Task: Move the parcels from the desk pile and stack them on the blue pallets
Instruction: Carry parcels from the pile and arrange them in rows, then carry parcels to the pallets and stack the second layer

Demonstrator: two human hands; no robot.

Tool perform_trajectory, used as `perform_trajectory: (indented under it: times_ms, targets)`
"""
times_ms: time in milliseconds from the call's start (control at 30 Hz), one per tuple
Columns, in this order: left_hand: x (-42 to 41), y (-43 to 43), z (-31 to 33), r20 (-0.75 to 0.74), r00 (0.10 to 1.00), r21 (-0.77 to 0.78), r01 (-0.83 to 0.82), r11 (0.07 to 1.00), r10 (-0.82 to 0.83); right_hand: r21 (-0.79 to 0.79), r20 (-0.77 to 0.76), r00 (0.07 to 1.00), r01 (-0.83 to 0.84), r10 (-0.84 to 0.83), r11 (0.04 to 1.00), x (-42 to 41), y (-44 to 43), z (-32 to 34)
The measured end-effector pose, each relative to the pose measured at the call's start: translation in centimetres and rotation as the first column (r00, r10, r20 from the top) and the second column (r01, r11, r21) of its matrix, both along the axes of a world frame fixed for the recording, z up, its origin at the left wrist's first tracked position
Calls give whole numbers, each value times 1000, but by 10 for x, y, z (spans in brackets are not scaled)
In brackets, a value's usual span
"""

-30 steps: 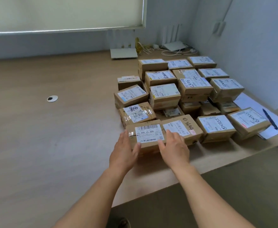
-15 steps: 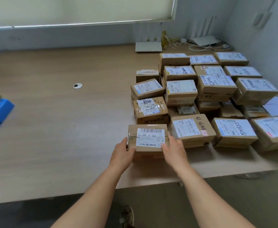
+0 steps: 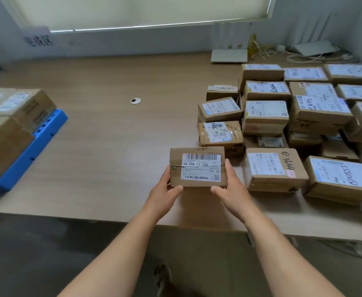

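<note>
Parcel: small brown box [image 3: 198, 167], white label up reading "J4-J06 J4-J06" with barcodes, held between both hands over the near part of the tabletop [image 3: 111, 151]. It sits just left of the pile's front corner. Whether its underside touches the surface cannot be told.
Left grip: left grip [image 3: 165, 190] grasps the parcel's left end, thumb curled on the near lower corner, fingers up along the side.
Right grip: right grip [image 3: 232, 187] grasps the parcel's right end the same way, thumb on the near edge, fingers against the right side.
Pile: pile [image 3: 283, 116] of labelled brown boxes fills the right side of the tabletop, in rows and partly two high. Several labels carry black handwriting. The nearest box [image 3: 273, 169] lies just right of the right grip.
Pallet: blue pallet [image 3: 32, 146] at the left edge of the tabletop, well apart from the held parcel. It carries larger brown cartons [image 3: 10, 116], side by side.
Grommet: round grommet [image 3: 135, 100] in the tabletop, between pallet and pile.
Back edge: white router [image 3: 229, 55] with upright antennas, yellow and white cables [image 3: 261, 50] just beside it.
Wall: pale blind [image 3: 132, 11] lowered, and a paper sign [image 3: 38, 37], blurred.
Floor: dark, with a foot [image 3: 162, 275] between the forearms.
</note>
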State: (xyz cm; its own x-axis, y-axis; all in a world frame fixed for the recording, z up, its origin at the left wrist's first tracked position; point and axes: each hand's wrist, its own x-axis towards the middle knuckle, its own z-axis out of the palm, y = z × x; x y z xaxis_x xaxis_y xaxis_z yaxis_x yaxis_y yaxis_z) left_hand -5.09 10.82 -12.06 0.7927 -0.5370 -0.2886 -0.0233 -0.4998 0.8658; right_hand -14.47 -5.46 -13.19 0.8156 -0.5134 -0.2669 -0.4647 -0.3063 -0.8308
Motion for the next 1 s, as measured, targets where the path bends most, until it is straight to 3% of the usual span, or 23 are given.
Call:
perform_trajectory:
  times_ms: [467, 1000]
  targets:
    - [44, 107, 29, 154, 981, -70, -112, 991, 122, -51, 226, 964, -133, 141, 990, 61, 85, 33]
    - [137, 371, 75, 260, 891, -140, -346, 928, 372, -128, 364, 857, -342, 364, 931, 190, 331, 79]
